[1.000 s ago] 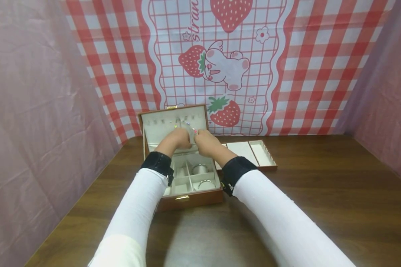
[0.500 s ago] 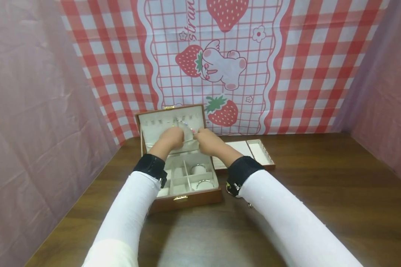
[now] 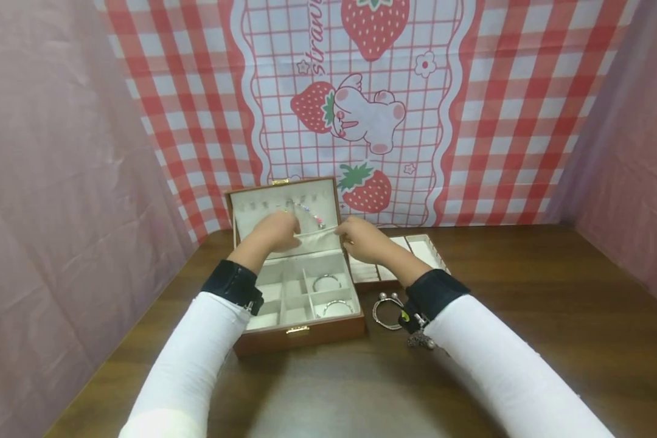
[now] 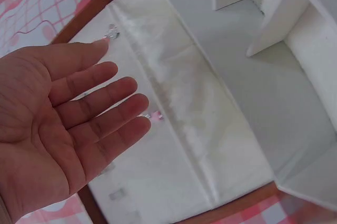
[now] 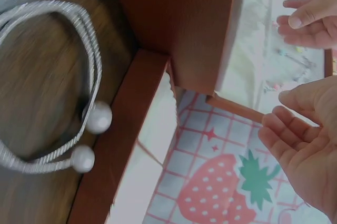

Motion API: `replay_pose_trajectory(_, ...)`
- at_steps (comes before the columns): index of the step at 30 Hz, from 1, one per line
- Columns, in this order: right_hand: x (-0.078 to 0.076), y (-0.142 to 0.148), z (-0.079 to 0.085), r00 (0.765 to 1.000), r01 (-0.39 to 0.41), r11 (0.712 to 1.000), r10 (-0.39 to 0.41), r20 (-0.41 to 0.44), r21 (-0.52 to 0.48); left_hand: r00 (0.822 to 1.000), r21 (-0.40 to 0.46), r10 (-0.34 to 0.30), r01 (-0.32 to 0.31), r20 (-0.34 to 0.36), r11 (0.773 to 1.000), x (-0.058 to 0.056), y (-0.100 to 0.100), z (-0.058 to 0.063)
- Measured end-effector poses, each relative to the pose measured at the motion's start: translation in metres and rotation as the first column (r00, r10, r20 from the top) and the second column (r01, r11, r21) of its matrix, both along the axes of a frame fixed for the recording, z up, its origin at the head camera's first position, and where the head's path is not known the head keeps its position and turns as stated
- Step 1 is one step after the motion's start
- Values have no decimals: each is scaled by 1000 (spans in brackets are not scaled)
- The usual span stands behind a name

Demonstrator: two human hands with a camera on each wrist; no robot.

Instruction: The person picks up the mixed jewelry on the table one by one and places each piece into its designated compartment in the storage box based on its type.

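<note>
1. Cream lining (image 3: 246,220) backs the beaded strand (image 3: 309,212), which hangs inside the jewellery box's (image 3: 317,330) raised lid, between the two hands; its visible length slants from upper left down to lower right.
2. From my distant seat, I judge the strand's lower end to be the key; in the head view it lies just left of the fingertips of the right hand (image 3: 364,240), nearer to them than to the left hand (image 3: 274,234).
3. I see the left fingers straight and slightly apart, pinching nothing; the right fingers are loosely bent, thumb apart, likewise bare.
4. The left hand hides the strand's other side; a pink star bead (image 4: 156,116) shows past its fingertips, perhaps touching, though I cannot tell.
5. The right cuff (image 3: 435,298) partly covers a pearl-tipped bangle (image 5: 98,118); my right wrist view cuts it off.
</note>
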State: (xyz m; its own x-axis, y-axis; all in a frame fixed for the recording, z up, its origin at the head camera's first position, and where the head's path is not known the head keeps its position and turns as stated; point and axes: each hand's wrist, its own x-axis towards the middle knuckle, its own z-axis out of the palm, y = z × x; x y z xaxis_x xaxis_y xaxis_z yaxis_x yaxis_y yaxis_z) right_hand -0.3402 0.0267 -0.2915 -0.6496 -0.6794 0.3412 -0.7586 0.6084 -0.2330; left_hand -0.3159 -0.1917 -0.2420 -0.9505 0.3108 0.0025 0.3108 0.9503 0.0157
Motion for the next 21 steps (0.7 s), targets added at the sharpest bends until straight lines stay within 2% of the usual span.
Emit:
replay_pose_trajectory(2, 7, 11, 2, 1000, 3, 1000, -2, 30, -23, 1000, 21, -6, 6, -14, 1000, 6, 1, 4)
replay_pose_trajectory(6, 20, 32, 5, 999, -13, 999, 15, 38, -49, 998, 84, -22, 26, -53, 996, 15, 3, 7)
replay_pose_trajectory(11, 30, 57, 3, 999, -32, 997, 32, 7, -67, 989, 113, -97, 110, -112, 988, 24, 11, 4)
replay_pose_trajectory(17, 40, 87, -1, 999, -26, 997, 24, -24, -74, 963, 148, -230, 250, -141, 957, 38, 33, -3)
replay_pose_trajectory(21, 46, 103, -8, 998, -43, 996, 39, -44, -84, 936, 173, -312, 338, -161, 925, 47, 50, -10)
